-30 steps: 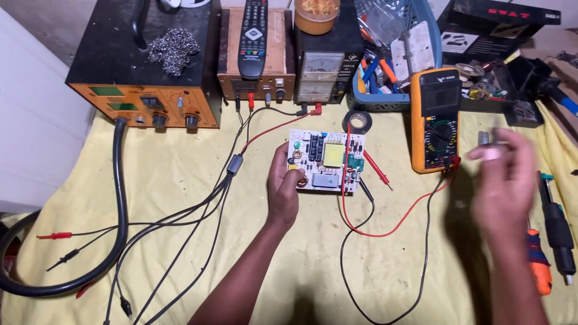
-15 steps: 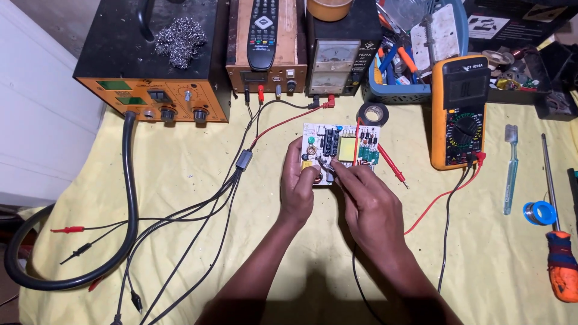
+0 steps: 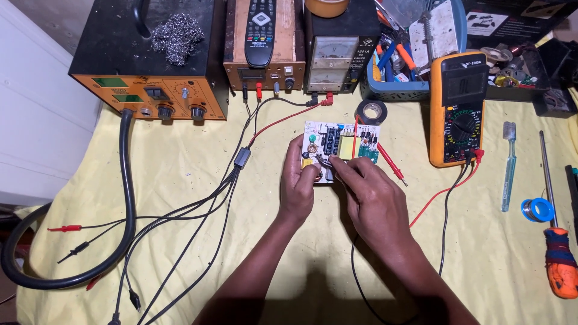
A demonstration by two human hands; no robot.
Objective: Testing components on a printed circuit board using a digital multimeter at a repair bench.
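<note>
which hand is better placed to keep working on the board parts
Right, probably. The right hand already has its fingertips on the parts in the middle of the circuit board, while the left hand grips the board's left edge, steadying it.

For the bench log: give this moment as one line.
left hand: steadies circuit board at its left edge | right hand: fingertips on board's near edge | multimeter: right of board, idle | surface: yellow cloth

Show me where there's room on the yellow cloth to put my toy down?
Bare cloth lies between the toothbrush and the multimeter, below its leads. Another patch sits beside the black hose, under the orange station. Around the circuit board and both hands it's crowded.
</note>
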